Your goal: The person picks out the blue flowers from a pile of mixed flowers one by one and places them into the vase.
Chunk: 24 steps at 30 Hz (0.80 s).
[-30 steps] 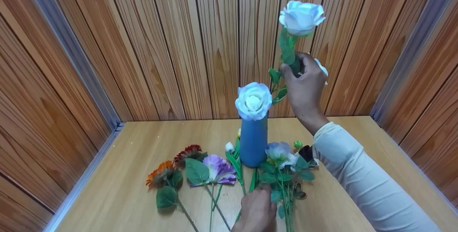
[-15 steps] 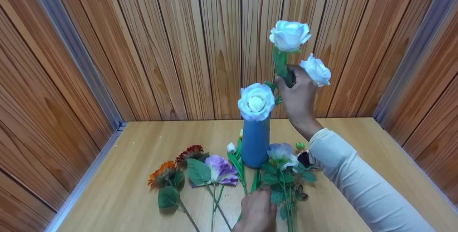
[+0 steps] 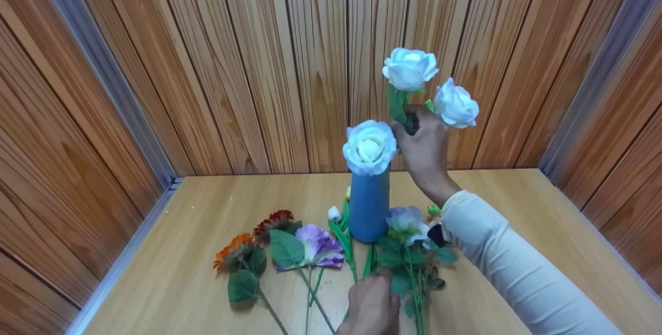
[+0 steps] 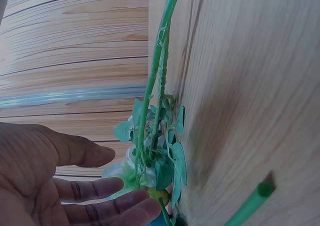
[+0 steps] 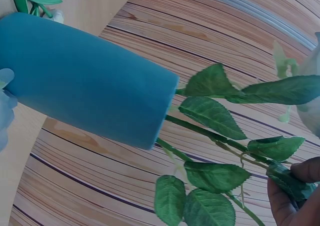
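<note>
A blue vase [image 3: 369,206] stands upright on the table. My right hand [image 3: 425,143] pinches a white rose [image 3: 410,69] by its leafy upper stem. In the right wrist view, thumb and finger [image 5: 281,201] press a leaf against that stem, which runs down into the mouth of the vase [image 5: 90,81]. Two more white roses are in the vase: one bloom [image 3: 369,147] faces forward over the rim, another [image 3: 456,103] leans right behind my hand. My left hand [image 3: 371,301] is low over the table beside green stems. Its fingers [image 4: 95,188] are relaxed and hold nothing.
Orange [image 3: 234,251] and dark red [image 3: 274,221] flowers and a purple flower [image 3: 318,246] lie left of the vase. A white tulip [image 3: 334,214] lies close beside it. Pale flowers [image 3: 406,221] with green leaves lie at right. Wood-panelled walls [image 3: 320,66] enclose the table.
My right hand has moved down and slightly left, lowering the white rose into the vase. The white rose behind it has come into fuller view. My left hand has stayed in place.
</note>
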Available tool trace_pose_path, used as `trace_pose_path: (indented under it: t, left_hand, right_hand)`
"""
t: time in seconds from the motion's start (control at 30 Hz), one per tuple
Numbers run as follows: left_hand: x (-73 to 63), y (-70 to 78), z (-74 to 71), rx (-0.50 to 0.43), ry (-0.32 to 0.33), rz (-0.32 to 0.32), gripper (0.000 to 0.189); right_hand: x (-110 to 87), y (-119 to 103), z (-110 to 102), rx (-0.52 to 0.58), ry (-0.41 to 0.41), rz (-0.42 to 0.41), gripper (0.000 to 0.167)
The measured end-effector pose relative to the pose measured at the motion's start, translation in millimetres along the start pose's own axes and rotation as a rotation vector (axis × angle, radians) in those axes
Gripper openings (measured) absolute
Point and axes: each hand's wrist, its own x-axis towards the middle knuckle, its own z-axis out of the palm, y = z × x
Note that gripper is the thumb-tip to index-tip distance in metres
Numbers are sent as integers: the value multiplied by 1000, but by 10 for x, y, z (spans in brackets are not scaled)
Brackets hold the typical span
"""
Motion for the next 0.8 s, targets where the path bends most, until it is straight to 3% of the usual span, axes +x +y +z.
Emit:
trace_pose_path:
  t: [0.4,0.8]
  left_hand:
    - [11,1,9,22,18,2,13]
    - [19,5,31,3,19,-6,12]
  right_hand:
    - [-56,63,33,-75,-53,40,29]
    - [-58,110,23,-79,-46,35,26]
